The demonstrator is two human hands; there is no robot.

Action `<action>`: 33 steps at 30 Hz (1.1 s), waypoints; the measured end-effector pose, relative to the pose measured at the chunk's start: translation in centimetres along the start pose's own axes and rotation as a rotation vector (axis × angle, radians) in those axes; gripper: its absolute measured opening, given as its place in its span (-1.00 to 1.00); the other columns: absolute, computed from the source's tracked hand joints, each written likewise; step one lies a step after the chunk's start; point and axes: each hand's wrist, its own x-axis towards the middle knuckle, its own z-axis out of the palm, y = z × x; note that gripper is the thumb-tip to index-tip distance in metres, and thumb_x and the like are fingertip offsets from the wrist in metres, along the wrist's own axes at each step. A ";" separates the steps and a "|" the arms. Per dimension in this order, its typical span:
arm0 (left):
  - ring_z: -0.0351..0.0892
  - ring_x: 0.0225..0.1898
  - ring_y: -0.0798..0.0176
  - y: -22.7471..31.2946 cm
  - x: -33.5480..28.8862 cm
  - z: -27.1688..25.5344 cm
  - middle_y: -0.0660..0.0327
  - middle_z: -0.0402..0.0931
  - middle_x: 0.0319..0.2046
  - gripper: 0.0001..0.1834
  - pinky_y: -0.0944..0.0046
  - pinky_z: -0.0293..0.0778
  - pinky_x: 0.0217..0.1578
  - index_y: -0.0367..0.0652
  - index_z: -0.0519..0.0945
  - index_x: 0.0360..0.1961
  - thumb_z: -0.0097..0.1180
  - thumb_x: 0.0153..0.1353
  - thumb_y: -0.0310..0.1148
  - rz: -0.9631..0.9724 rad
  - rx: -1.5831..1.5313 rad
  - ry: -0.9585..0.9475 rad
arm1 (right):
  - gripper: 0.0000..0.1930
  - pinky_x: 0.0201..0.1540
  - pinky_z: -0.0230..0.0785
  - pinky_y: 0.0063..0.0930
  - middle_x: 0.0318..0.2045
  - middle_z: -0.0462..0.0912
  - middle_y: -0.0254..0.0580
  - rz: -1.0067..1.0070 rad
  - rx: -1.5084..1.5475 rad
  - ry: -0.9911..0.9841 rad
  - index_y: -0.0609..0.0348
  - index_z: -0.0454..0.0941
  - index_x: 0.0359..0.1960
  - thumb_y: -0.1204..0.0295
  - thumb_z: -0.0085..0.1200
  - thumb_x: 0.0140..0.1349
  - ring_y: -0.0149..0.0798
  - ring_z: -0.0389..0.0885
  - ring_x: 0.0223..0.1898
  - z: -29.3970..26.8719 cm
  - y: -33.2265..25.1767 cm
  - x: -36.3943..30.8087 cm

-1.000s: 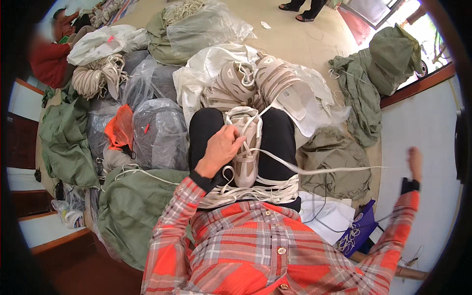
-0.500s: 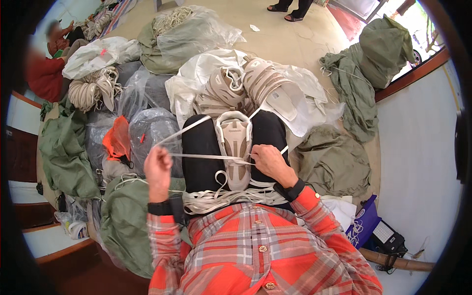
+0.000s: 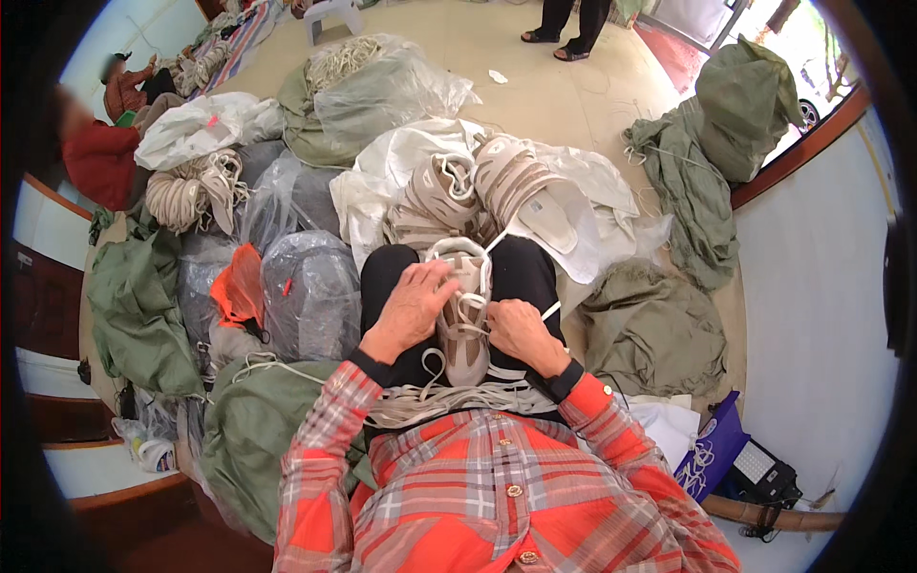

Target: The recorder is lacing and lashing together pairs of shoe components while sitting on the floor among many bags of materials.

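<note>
Head view, looking straight down at your lap: the beige shoe (image 3: 465, 320) lies lengthwise on your black-trousered thighs, toe end pointing away from you, and both hands are right on it. Your left hand (image 3: 413, 307) is curled over the shoe's left side, fingers bent down onto the upper near the eyelets, pinching at the white lace (image 3: 468, 310) (how firmly, you can't quite tell from here). Your right hand (image 3: 516, 329) is closed in a loose fist just beside the shoe's right edge, gripping the lace, with one free end poking out past the knuckles toward the right. A bundle of loose laces (image 3: 449, 399) is draped across your lap, touching the heel end of the shoe. Just beyond your knees, a pile of more beige shoes (image 3: 478, 191) sits on a white sack (image 3: 382, 172). To your left, a clear plastic bag (image 3: 310, 291) of grey goods leans against your thigh, with an orange scrap (image 3: 237, 291) beside it. Green sacks (image 3: 659, 329) slump on the floor to your right.
</note>
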 end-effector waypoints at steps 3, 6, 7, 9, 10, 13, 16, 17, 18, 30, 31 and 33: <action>0.37 -0.12 -0.04 -1.2 0.8 1.3 0.04 0.40 -0.28 -0.78 0.10 0.30 -0.07 -0.19 0.43 -0.34 -0.02 -0.12 -0.50 0.074 -0.145 -0.163 | -0.86 -0.51 0.39 -0.08 -0.67 0.49 0.13 -0.048 -0.076 0.029 0.28 0.48 -0.73 0.48 -0.04 -0.15 0.10 0.52 -0.57 1.1 0.4 -1.2; 0.42 -0.21 -0.02 -1.7 0.5 3.2 0.06 0.42 -0.35 -0.75 0.07 0.36 -0.21 -0.18 0.41 -0.33 0.00 -0.15 -0.55 0.205 -0.179 -0.055 | -0.87 -0.44 0.38 -0.03 -0.62 0.53 0.14 0.018 -0.030 -0.050 0.22 0.49 -0.63 0.44 -0.06 -0.07 0.15 0.53 -0.54 1.6 0.8 -2.1; 0.45 -0.27 0.01 -1.7 0.7 3.2 0.07 0.42 -0.38 -0.75 0.08 0.39 -0.28 -0.17 0.40 -0.33 -0.01 -0.13 -0.55 0.223 -0.199 0.022 | -0.86 -0.43 0.38 -0.03 -0.63 0.52 0.15 0.066 0.043 -0.033 0.23 0.50 -0.61 0.43 -0.07 -0.06 0.16 0.53 -0.52 1.2 0.6 -2.4; 0.47 -0.36 0.03 -1.0 1.8 0.4 0.09 0.43 -0.43 -0.75 0.11 0.40 -0.37 -0.16 0.41 -0.32 -0.01 -0.11 -0.55 -0.003 -0.341 0.022 | -0.83 -0.45 0.38 -0.05 -0.65 0.51 0.15 0.065 0.033 -0.070 0.25 0.50 -0.61 0.41 -0.07 -0.03 0.16 0.52 -0.53 0.5 0.3 -2.7; 0.49 -0.44 0.04 -0.4 1.9 -1.1 0.11 0.44 -0.47 -0.75 0.14 0.42 -0.45 -0.14 0.41 -0.31 -0.01 -0.10 -0.55 -0.246 -0.516 0.007 | -0.82 -0.45 0.38 -0.05 -0.65 0.51 0.14 0.057 0.036 -0.068 0.25 0.50 -0.62 0.41 -0.07 -0.03 0.15 0.52 -0.54 0.2 0.0 -2.5; 0.49 -0.54 0.06 -3.4 3.8 -6.9 0.14 0.42 -0.56 -0.92 0.15 0.39 -0.57 -0.11 0.43 -0.35 -0.03 0.08 -0.45 0.070 0.006 0.252 | -0.82 -0.45 0.39 -0.07 -0.66 0.51 0.13 0.014 0.051 -0.061 0.25 0.49 -0.63 0.41 -0.06 -0.03 0.14 0.52 -0.55 -0.9 -0.5 -1.7; 0.48 -0.55 0.08 -7.6 1.4 -12.8 0.17 0.39 -0.58 -0.93 0.15 0.40 -0.58 -0.09 0.44 -0.45 0.00 0.02 -0.37 -0.089 0.322 0.112 | -0.83 -0.46 0.39 -0.07 -0.66 0.51 0.13 -0.015 0.048 -0.061 0.25 0.49 -0.64 0.41 -0.05 -0.04 0.14 0.52 -0.56 -0.7 -0.2 -0.9; 0.49 -0.55 0.09 -9.6 -0.4 -13.5 0.18 0.37 -0.60 -0.91 0.15 0.40 -0.58 -0.07 0.45 -0.48 0.03 -0.06 -0.36 -0.147 0.399 0.096 | -0.83 -0.46 0.39 -0.07 -0.66 0.51 0.13 0.013 0.032 -0.071 0.25 0.50 -0.64 0.41 -0.05 -0.04 0.15 0.52 -0.56 -0.6 -0.3 -0.6; 0.48 -0.56 0.07 -9.6 -2.0 -15.4 0.17 0.38 -0.60 -0.90 0.12 0.40 -0.58 -0.08 0.45 -0.49 0.05 -0.05 -0.33 -0.177 0.427 0.077 | -0.82 -0.46 0.40 -0.07 -0.66 0.51 0.13 0.046 0.016 -0.078 0.26 0.50 -0.64 0.40 -0.05 -0.04 0.15 0.53 -0.56 -0.5 -0.2 -0.5; 0.47 -0.10 -0.09 -6.5 -26.2 -7.5 -0.04 0.49 -0.15 -0.61 0.06 0.39 -0.13 -0.19 0.50 -0.11 0.10 0.02 -0.26 -0.805 -0.172 -0.618 | -0.84 -0.52 0.39 -0.12 -0.67 0.52 0.04 0.039 -0.126 -0.055 0.21 0.49 -0.69 0.38 0.00 -0.11 0.05 0.54 -0.59 0.6 -1.5 -3.0; 0.46 -0.16 -0.12 -4.3 -21.2 -6.8 -0.06 0.50 -0.24 -0.72 0.06 0.39 -0.19 -0.22 0.50 -0.17 0.03 0.08 -0.35 -0.678 -0.160 -0.317 | -0.85 -0.54 0.38 -0.13 -0.65 0.52 0.01 -0.016 -0.167 0.024 0.19 0.48 -0.69 0.38 0.00 -0.12 0.03 0.54 -0.59 1.2 -1.6 -3.4; 0.51 -0.23 -0.03 -0.8 -11.3 -5.4 -0.03 0.52 -0.29 -0.77 0.13 0.41 -0.22 -0.29 0.54 -0.21 -0.03 0.18 -0.38 -0.604 -0.492 -0.028 | -0.84 -0.53 0.37 -0.13 -0.61 0.52 0.01 -0.016 -0.167 0.128 0.20 0.47 -0.67 0.38 0.00 -0.10 0.04 0.52 -0.59 2.5 -0.2 -2.2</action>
